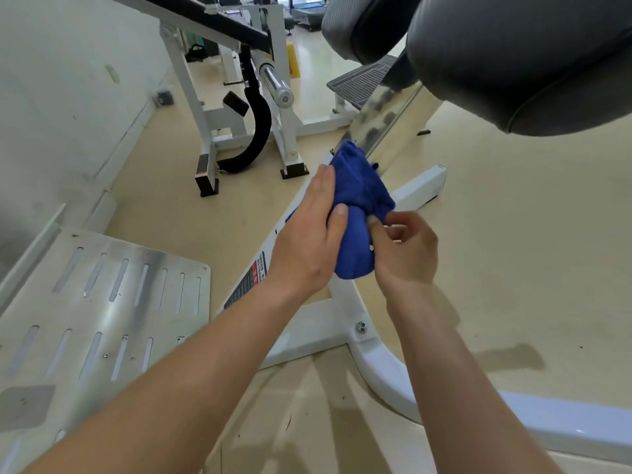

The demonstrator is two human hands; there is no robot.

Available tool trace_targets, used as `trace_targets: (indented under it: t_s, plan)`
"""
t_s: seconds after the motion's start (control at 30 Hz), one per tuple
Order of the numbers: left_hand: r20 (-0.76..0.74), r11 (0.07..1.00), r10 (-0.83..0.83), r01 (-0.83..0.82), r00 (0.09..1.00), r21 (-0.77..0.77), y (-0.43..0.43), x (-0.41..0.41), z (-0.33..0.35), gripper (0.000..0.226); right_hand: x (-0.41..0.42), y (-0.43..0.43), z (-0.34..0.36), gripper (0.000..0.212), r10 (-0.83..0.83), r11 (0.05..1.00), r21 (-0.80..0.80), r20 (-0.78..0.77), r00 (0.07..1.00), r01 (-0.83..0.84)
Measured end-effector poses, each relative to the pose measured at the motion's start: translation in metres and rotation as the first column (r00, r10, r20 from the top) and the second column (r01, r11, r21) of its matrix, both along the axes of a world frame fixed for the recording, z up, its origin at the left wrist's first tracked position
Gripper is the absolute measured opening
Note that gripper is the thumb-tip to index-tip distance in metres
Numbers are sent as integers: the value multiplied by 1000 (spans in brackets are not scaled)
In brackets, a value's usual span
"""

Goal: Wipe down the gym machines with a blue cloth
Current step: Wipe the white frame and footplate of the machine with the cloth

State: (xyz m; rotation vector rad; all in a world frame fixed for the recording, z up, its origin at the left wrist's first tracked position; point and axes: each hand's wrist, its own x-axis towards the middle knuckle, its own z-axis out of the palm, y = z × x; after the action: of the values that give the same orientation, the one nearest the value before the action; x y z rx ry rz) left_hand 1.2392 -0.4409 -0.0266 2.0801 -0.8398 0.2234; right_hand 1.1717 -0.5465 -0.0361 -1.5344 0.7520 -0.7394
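Two bare hands bunch a crumpled blue cloth (359, 206) over a white gym machine frame, at the centre of the frame.

The left hand (307, 237) grasps the cloth from its left side, fingers laid along the fabric and the thumb wrapped over it. The right hand (405, 251) has its fingers curled and pinches the cloth's right edge with thumb and fingertips. The cloth sits above the slanted white painted steel beam (372, 357), which carries a red-and-black warning label (251, 280) and runs toward a shiny chrome rail (383, 118) just beyond the cloth. A slotted bare-metal footplate (102, 302) fills the lower left. Grey padded cushions (513, 63) hang in the upper right. A white rack with a chrome barbell sleeve (278, 85) stands at upper centre on the beige floor (530, 234).
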Motion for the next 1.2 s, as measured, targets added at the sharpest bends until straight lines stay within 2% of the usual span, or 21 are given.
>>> trace_targets:
  t_s: [0.1, 0.2, 0.37, 0.53, 0.67, 0.87, 1.0, 1.07, 1.2]
  plan:
    - [-8, 1000, 20, -20, 1000, 11, -4, 10, 5, 55, 4, -2, 7, 10, -53, 997, -60, 79, 995, 58]
    - [44, 998, 4, -6, 999, 56, -20, 20, 21, 55, 12, -12, 22, 6, -73, 994, -67, 153, 986, 84]
    - [103, 995, -27, 16, 994, 102, -22, 20, 28, 54, 19, -17, 18, 4, -23, 998, -54, 131, 991, 30]
    - [70, 994, -19, 11, 997, 109, 1, 14, 10, 48, 13, 6, 9, 22, -3, 997, -80, 170, 985, 17]
    - [63, 993, -47, 40, 997, 109, -11, 19, 29, 50, 17, 17, 17, 21, 72, 994, -93, 180, 981, -56]
    - [84, 982, -154, 143, 984, 127, -33, 38, 64, 46, 38, 3, 37, 25, -23, 992, -119, 145, 989, 41]
    - [226, 954, -253, 204, 941, 219, -52, 51, 91, 42, 47, -11, 51, 26, -124, 984, -96, 234, 964, 150]
    - [233, 946, -292, 244, 928, 215, -55, 56, 93, 42, 51, -16, 56, 24, -154, 977, -99, 278, 948, 187]
    - [244, 953, -229, 166, 942, 254, -42, 53, 72, 52, 47, -6, 37, 28, -110, 977, -151, 236, 965, 148]
